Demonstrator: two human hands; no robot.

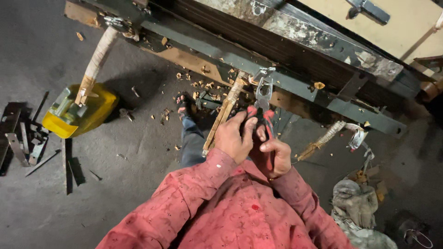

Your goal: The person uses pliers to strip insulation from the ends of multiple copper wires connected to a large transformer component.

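Both hands, left hand (235, 138) and right hand (277, 157), closed round the red grips of steel pincers (263, 99), whose head bites a metal clip (265, 71) on the green steel beam (295, 85), beside a wrapped wooden strip (224, 110); mid-squeeze, likely; a firm, steady pull seems needed next.

Yellow jerrycan (87, 115) on my floor at left, metal strips (23, 138) beside it, wood chips (203, 85) scattered, grey cloth bundle (355, 205) at right.
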